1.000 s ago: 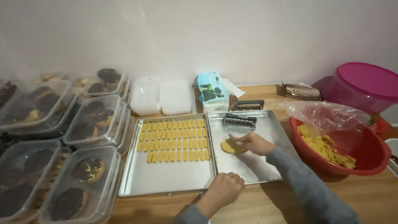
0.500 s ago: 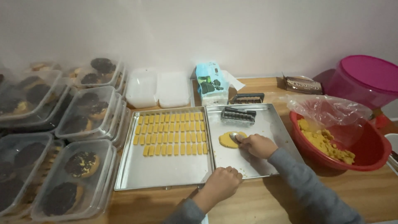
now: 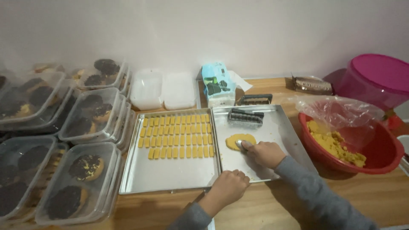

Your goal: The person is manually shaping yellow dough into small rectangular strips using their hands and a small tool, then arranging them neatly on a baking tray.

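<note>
Meanwhile, we are pressing a metal tool (image 3: 243, 144), gripped in our right hand (image 3: 265, 153), onto the flat yellow dough disc (image 3: 240, 141) in the right tray (image 3: 277, 127); our left hand (image 3: 229, 186) is lying curled shut, holding nothing, on the trays' near edge. Leftward, the left tray (image 3: 170, 176) is holding rows of dough sticks (image 3: 178, 135); rightward, the red bowl (image 3: 385, 159) is holding more dough.

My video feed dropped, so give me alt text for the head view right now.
The right hand presses a small metal tool onto a flat patch of yellow dough on the right-hand metal tray, while the left hand rests at the trays' near edge. The left tray holds rows of cut dough pieces.

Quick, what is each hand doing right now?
Left hand: closed, resting on the tray's front edge.
Right hand: holds a small metal tool on the flattened dough.
</note>
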